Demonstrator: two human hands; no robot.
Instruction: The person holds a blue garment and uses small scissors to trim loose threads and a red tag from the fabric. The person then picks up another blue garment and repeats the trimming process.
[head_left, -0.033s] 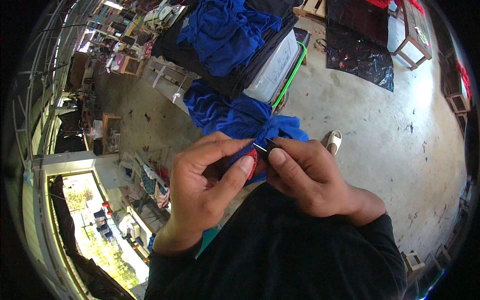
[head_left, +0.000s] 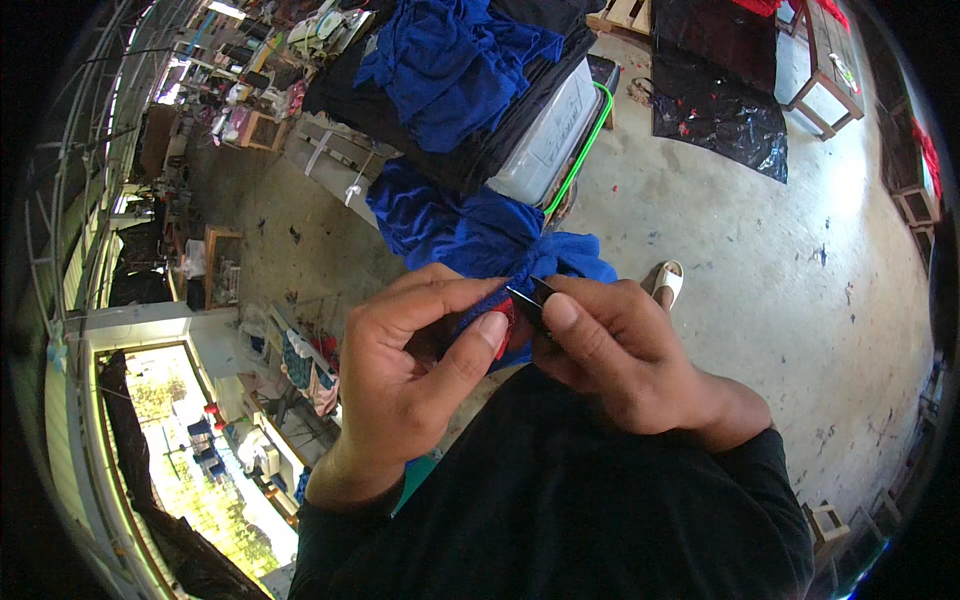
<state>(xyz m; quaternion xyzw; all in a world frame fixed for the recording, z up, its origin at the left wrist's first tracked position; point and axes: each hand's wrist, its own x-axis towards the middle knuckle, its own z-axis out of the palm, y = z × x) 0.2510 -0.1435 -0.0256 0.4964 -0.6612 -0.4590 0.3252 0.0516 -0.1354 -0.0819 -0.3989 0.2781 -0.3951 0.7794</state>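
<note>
Right hand: your right hand (head_left: pixel 620 350) is pinched shut, thumb and forefinger clamped on a small dark blade-like tool (head_left: pixel 530 297). Exact kind of tool too small to tell.
Left hand: your left hand (head_left: pixel 420 350) is closed on the blue cloth (head_left: pixel 470 235), thumb pressing a small red bit (head_left: pixel 503 322) against the fingers, right beside the tool tip.
Contact: both thumbs nearly meet. Tool tip sits at the cloth edge between them.
Blue cloth: bunched, hanging from your hands forward and up toward the bin. Your fingers hide the worked spot.
Bin: clear plastic bin (head_left: pixel 548 140) with a green rim, just beyond the cloth, tilted in view.
Pile: black fabric (head_left: pixel 500 150) draped over the bin, with a second heap of blue fabric (head_left: pixel 450 70) on top.
Foot: pale sandal (head_left: pixel 665 282) on the floor, just right of the cloth.
Body: black sleeves and lap (head_left: pixel 560 490) fill the lower frame and block the floor below your hands.
Floor: bare grey concrete floor (head_left: pixel 780 300), paint-specked.
Far right: black plastic sheet (head_left: pixel 715 100) spread on the floor, with a wooden bench (head_left: pixel 825 70) beside it.
Left side: cluttered workshop, wooden stool (head_left: pixel 222 262), open doorway (head_left: pixel 190 450) with greenery outside.
</note>
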